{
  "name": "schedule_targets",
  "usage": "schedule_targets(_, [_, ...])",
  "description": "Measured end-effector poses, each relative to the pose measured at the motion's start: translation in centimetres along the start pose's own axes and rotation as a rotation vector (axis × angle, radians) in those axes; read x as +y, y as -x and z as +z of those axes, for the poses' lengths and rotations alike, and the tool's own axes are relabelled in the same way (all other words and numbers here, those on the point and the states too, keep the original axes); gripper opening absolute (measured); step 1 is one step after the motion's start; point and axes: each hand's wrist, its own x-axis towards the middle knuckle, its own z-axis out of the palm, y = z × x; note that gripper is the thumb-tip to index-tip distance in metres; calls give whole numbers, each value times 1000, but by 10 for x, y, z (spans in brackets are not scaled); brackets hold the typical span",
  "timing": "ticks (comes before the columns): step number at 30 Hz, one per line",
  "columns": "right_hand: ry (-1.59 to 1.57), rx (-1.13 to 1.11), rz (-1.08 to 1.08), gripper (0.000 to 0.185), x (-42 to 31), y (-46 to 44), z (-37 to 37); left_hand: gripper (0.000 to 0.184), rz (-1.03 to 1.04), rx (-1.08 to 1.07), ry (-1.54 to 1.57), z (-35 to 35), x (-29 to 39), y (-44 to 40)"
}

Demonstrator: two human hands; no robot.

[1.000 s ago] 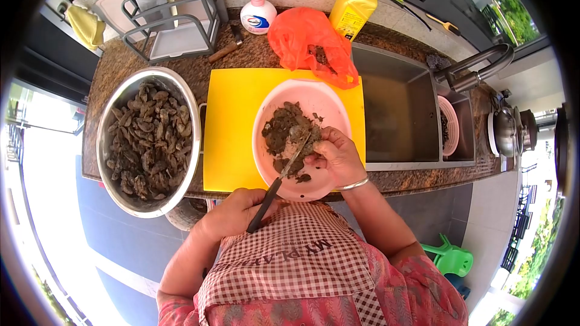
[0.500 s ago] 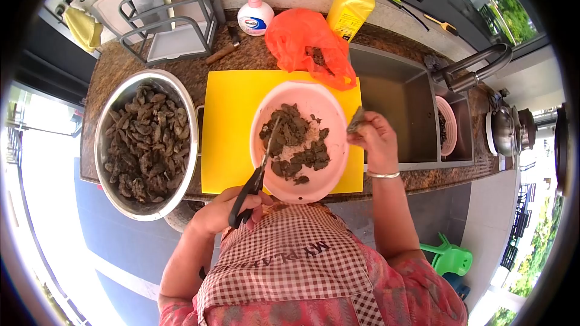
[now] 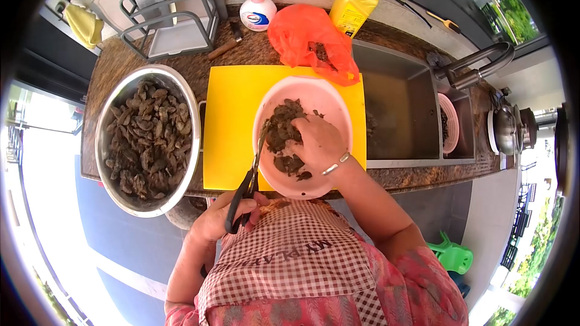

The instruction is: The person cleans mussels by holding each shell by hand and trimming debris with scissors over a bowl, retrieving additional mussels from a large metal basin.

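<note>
My left hand (image 3: 225, 214) is closed around the black handles of a pair of scissors (image 3: 244, 188), whose blades point up along the left inside of a pink basin (image 3: 332, 181). Dark brown, rough, shell-like pieces (image 3: 284, 130) lie in the basin. Over these pieces, at the basin's middle right, is my right hand (image 3: 320, 142), wearing a bracelet. Its fingertips reach down among them, mostly hidden, so I cannot tell whether they hold one. Beneath the basin is a yellow board (image 3: 226, 127).
At left stands a steel bowl (image 3: 194, 145) heaped with similar dark pieces. Behind the basin lie a red plastic bag (image 3: 296, 36), a soap pump bottle (image 3: 257, 12) and a yellow bottle (image 3: 353, 9). A sink (image 3: 402, 108) with a tap (image 3: 477, 72) is at right.
My right hand has moved left from the sink's edge, where it pinched a dark piece, into the basin. That piece no longer shows in it. My left hand still grips the scissors.
</note>
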Motion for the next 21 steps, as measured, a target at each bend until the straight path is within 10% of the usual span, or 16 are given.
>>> schedule_targets(6, [-156, -191, 194, 46, 6, -21, 6, 41, 9, 35, -22, 1, 1, 9])
schedule_targets(13, [-1223, -106, 544, 43, 10, -14, -9, 39, -40, -33, -178, -6, -3, 7])
schedule_targets(21, [-1162, 93, 335, 39, -12, 5, -12, 47, 50, 87, -804, 5, 9, -7])
